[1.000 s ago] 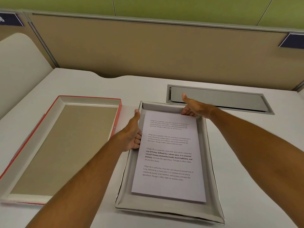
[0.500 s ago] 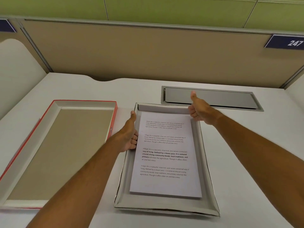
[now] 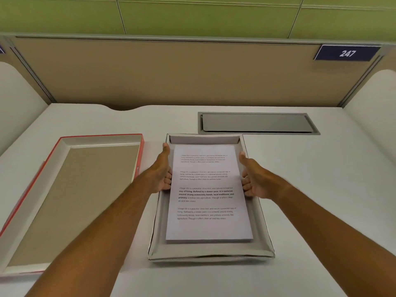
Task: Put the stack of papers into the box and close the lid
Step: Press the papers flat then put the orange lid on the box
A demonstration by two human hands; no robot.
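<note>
A white stack of papers (image 3: 207,200) with printed text lies flat inside the shallow grey box (image 3: 210,252) at the middle of the desk. My left hand (image 3: 161,174) is at the stack's left edge with its fingertips curled against it and the thumb along the box wall. My right hand (image 3: 255,181) presses the stack's right edge the same way. The stack sits between both hands. The box's lid (image 3: 85,189), red outside and brown inside, lies upside down on the desk to the left, apart from the box.
A grey metal cable hatch (image 3: 257,123) is set into the white desk just behind the box. A tan partition (image 3: 171,71) with a blue label 247 (image 3: 347,53) closes off the back. White side panels stand at both ends.
My right hand has come back from the box's far right corner to the middle of the stack's right edge. My left hand stays at the left edge. The view has tilted up a little.
</note>
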